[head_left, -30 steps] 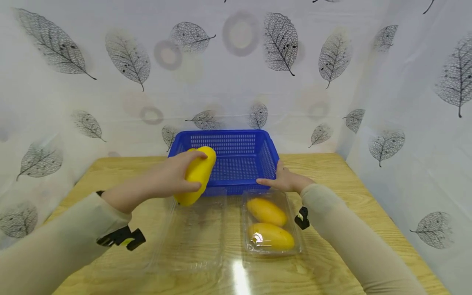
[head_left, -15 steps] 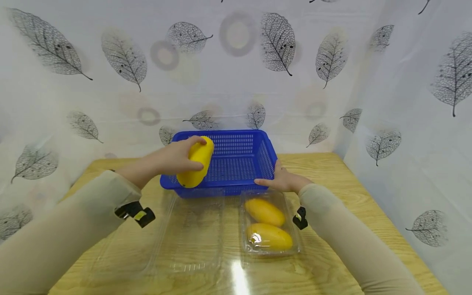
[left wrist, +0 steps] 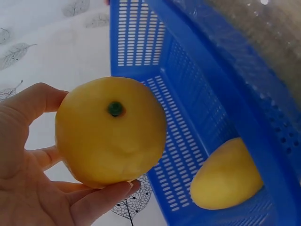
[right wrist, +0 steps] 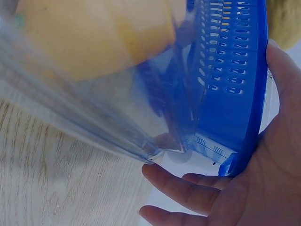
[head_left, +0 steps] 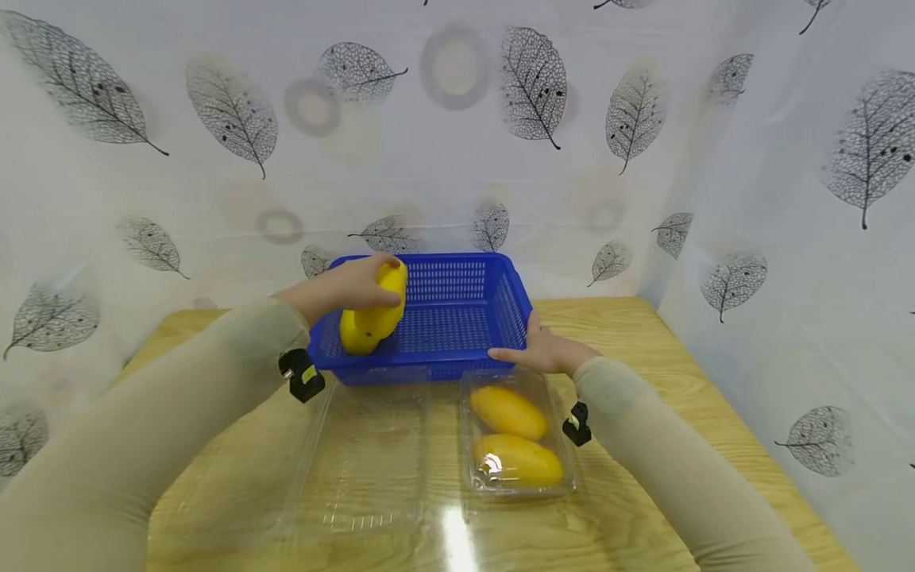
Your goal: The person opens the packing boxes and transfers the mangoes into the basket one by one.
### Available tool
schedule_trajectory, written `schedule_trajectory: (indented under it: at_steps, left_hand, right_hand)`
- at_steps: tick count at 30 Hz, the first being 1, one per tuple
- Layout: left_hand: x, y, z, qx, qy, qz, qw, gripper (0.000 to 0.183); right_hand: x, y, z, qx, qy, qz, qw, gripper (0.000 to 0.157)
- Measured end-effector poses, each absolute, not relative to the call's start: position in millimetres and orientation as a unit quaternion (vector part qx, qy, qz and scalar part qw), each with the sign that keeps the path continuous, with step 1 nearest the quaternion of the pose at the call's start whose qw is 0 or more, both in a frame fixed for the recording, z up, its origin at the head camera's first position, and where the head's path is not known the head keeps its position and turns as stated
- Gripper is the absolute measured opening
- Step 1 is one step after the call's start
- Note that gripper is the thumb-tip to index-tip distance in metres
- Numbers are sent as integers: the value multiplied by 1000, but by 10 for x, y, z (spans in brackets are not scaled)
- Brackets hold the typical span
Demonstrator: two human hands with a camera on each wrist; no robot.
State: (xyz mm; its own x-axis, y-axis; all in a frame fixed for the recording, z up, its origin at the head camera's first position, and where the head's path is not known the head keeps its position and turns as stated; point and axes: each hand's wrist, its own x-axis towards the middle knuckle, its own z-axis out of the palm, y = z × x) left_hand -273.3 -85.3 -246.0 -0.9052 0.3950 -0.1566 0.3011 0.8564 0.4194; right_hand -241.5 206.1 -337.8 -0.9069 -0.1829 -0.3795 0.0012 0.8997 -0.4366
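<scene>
My left hand grips a yellow mango with a green stem spot, holding it over the left end of the blue perforated basket. Another mango lies inside the basket, just below the held one. At the basket's front right corner rests my right hand, its thumb along the front rim and its fingers, fairly straight, against the outer side. In the right wrist view, the rim sits between thumb and fingers, close to a clear plastic box wall.
A clear plastic box with two mangoes stands before the basket at right. Left of it lies an open clear clamshell on the wooden table. A leaf-patterned curtain surrounds the back and sides.
My left hand has carried the mango from the basket's front edge up and further back over its left end. The right hand stays at the corner.
</scene>
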Motion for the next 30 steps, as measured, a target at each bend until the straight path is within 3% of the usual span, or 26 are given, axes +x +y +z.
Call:
schedule_trajectory:
  at_steps: [14, 30]
  left_hand:
    - [-3094, -792, -2541, 138, 941, 225, 211, 62]
    - [-3348, -722, -2613, 119, 929, 231, 265, 63]
  right_hand:
    - [-2411, 2049, -3381, -38, 950, -223, 215, 119]
    - [-2427, 2062, -3419, -34, 953, -216, 211, 121]
